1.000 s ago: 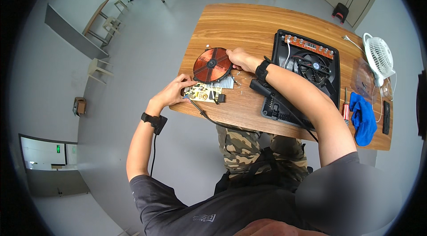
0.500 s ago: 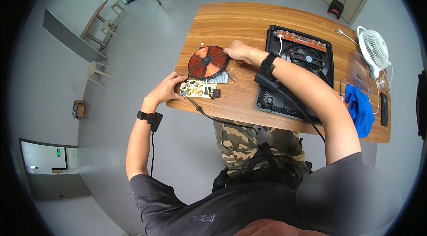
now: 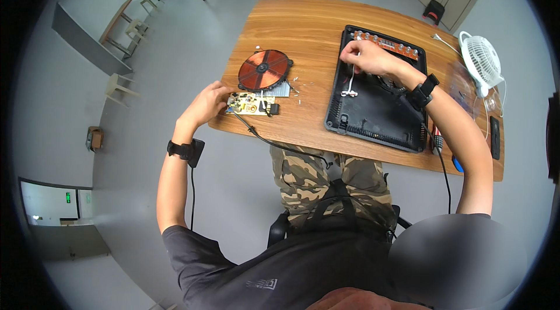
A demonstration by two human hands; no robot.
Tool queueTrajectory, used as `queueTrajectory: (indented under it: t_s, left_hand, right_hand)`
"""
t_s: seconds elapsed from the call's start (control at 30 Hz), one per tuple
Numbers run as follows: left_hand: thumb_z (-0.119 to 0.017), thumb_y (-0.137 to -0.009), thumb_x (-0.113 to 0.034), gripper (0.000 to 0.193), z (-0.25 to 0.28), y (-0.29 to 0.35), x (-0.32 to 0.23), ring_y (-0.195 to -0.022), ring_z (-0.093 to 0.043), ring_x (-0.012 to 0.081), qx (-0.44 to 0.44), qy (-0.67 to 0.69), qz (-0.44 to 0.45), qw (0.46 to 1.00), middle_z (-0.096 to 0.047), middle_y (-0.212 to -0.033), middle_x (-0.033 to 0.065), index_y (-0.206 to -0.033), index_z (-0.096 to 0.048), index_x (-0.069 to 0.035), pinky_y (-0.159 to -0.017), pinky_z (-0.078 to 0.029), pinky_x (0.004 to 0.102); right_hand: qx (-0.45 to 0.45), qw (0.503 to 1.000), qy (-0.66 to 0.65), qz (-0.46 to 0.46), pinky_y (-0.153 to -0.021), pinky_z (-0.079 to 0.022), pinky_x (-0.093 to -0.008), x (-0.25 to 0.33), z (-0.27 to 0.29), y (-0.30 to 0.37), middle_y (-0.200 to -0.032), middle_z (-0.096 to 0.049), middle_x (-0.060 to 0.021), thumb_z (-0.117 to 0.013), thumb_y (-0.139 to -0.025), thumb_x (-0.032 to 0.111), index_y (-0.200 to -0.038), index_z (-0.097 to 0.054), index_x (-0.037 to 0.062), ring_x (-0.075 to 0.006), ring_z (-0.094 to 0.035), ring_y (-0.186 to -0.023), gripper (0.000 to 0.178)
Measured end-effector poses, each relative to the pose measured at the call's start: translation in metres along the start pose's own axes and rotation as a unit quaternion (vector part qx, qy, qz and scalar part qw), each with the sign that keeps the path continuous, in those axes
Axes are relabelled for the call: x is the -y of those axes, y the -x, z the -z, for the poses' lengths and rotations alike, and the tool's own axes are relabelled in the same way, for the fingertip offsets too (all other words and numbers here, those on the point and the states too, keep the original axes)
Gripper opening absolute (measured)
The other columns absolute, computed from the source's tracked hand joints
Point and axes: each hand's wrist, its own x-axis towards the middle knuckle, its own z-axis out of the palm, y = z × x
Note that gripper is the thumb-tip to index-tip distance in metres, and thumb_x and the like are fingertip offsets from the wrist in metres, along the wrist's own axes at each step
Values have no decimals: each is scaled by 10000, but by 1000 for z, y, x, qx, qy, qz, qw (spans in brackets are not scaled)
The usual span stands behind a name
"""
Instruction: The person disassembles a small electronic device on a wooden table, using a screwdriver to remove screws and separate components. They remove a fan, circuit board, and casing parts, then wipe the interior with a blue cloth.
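Note:
My left hand [image 3: 211, 101] is at the table's left edge, its fingers closed on the left end of a yellowish circuit board [image 3: 249, 104]. A round copper coil [image 3: 263, 70] lies just behind the board, with a finned metal heatsink [image 3: 280, 89] partly showing beneath it. A black power cord [image 3: 262, 139] runs from the board over the front edge. Above the left side of a black plastic housing [image 3: 373, 120], my right hand [image 3: 370, 58] pinches a thin white cable [image 3: 351, 83]. The cable's connector end rests in the housing. My hand and forearm partly cover the fan behind.
Several small screws [image 3: 299, 91] lie right of the coil. An orange button board [image 3: 388, 44] sits along the housing's far side. At the table's right are a white fan [image 3: 483, 60], clear plastic packaging [image 3: 464, 85], a striped-handled tool [image 3: 437, 139] and a black strip [image 3: 495, 138].
My right hand has left the coil's edge and moved right, over the housing, to the white cable. My left hand has stayed at the circuit board.

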Motion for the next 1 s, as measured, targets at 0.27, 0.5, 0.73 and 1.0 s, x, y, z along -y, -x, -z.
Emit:
queueTrajectory:
  t_s: [0.27, 0.5, 0.73, 1.0]
  left_hand:
    - [-708, -856, -24, 328, -1, -61, -67, -1075, -633, 351, -17, -14, -110, 994, -657, -1147, 142, -1183, -683, -34, -950, -524, 413]
    - [-690, -893, -130, 257, -25, -112, -138, -1028, -648, 351, 14, -26, -217, 976, -685, -1036, 152, -1126, -695, -22, -931, -510, 428]
    - [-691, -903, -157, 218, -42, -160, -192, -969, -662, 364, 17, -23, -267, 963, -689, -996, 161, -1071, -713, -20, -855, -539, 435]
    - [-705, -897, -173, 182, -57, -205, -227, -959, -680, 339, -16, -38, -245, 969, -689, -992, 129, -1024, -712, -42, -819, -548, 433]
  right_hand:
    - [-86, 984, 151, 28, -760, -536, -368, -78, 31, 9, -822, -712, -109, -678, -896, 172, -911, -691, 18, -227, -683, -797, 156]
    - [-105, 980, 165, 32, -739, -529, -376, -93, 45, 65, -811, -699, -146, -688, -890, 163, -911, -681, 1, -253, -677, -770, 164]
    - [-241, 951, 192, -20, -758, -541, -444, -142, 100, 131, -834, -707, -203, -699, -874, 196, -889, -663, -12, -368, -702, -825, 211]
    - [-233, 922, 284, -120, -707, -523, -490, -177, 89, 205, -793, -687, -231, -722, -886, 287, -815, -625, 7, -419, -670, -789, 305]
